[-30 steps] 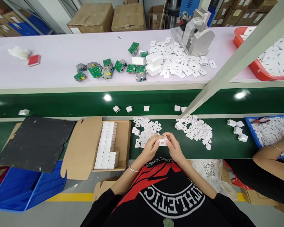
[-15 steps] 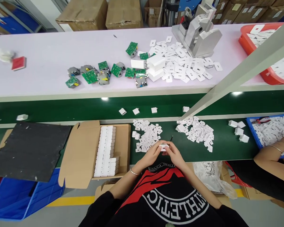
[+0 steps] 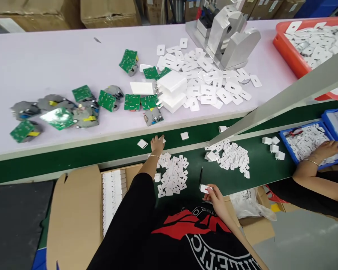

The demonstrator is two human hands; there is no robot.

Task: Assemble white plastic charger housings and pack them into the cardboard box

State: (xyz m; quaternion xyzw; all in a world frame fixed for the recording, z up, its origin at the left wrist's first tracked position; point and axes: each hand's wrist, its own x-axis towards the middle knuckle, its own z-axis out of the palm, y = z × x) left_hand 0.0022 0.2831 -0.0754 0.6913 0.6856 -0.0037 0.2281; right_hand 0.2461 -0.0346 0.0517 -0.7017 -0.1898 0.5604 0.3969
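My left hand (image 3: 157, 144) reaches out over the green belt (image 3: 101, 153) and closes over a small white charger body lying there; the piece itself is mostly hidden under my fingers. Close to my chest, my right hand (image 3: 212, 194) pinches a small white plastic part (image 3: 204, 188). Between my hands lies a heap of flat white plastic covers (image 3: 171, 174). A second heap (image 3: 231, 157) lies to the right. More white charger bodies (image 3: 142, 143) sit spaced along the belt.
A cardboard box (image 3: 73, 210) with rows of white chargers stands at my left. Green circuit boards (image 3: 132, 102) and a metal fixture (image 3: 225, 33) sit on the white table beyond. A co-worker's hand (image 3: 325, 149) rests in a blue bin (image 3: 307, 140) at the right. A slanted metal post (image 3: 284, 101) crosses.
My hands were together on one white piece near my chest. Now my left arm has stretched forward to the belt, while my right hand stays near with a white part. The view has tilted.
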